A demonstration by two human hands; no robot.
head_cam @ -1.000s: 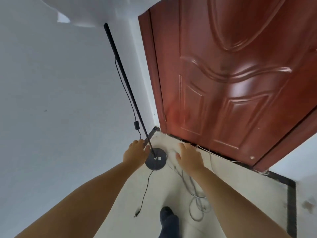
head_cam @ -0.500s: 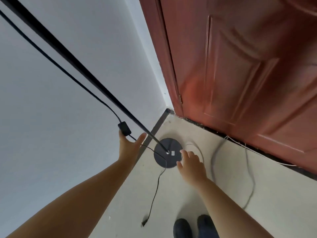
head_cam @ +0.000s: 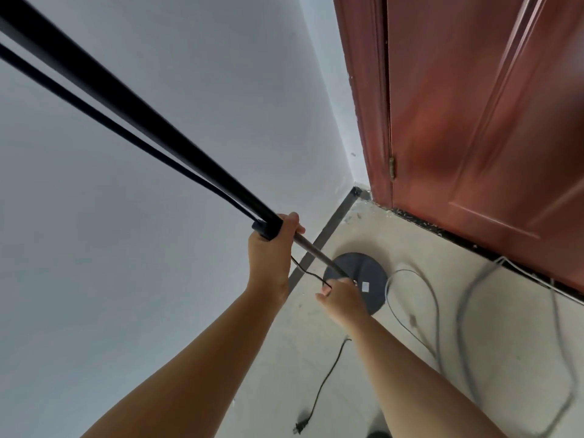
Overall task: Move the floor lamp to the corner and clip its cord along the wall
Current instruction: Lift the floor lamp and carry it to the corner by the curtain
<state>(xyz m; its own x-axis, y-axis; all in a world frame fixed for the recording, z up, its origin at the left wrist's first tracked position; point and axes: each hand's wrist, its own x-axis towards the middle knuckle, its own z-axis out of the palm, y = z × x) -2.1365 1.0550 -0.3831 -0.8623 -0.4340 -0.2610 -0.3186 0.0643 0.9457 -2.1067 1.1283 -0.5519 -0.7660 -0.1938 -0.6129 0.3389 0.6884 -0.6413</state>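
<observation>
your left hand point(head_cam: 271, 248) wraps its fingers around the lamp pole point(head_cam: 132, 115) and cord switch point(head_cam: 264, 228) at frame centre. your right hand point(head_cam: 343, 295) pinches the thin black cord point(head_cam: 308, 273) just above the round base point(head_cam: 363, 279), which sits on the floor point(head_cam: 410, 358) near the corner by the red door point(head_cam: 489, 121).

A domestic interior is indicated: a room corner formed by a plain white wall point(head_cam: 132, 279) and a panelled reddish-brown door point(head_cam: 480, 121), with a pale floor point(head_cam: 410, 248) edged by dark skirting point(head_cam: 335, 226).
</observation>
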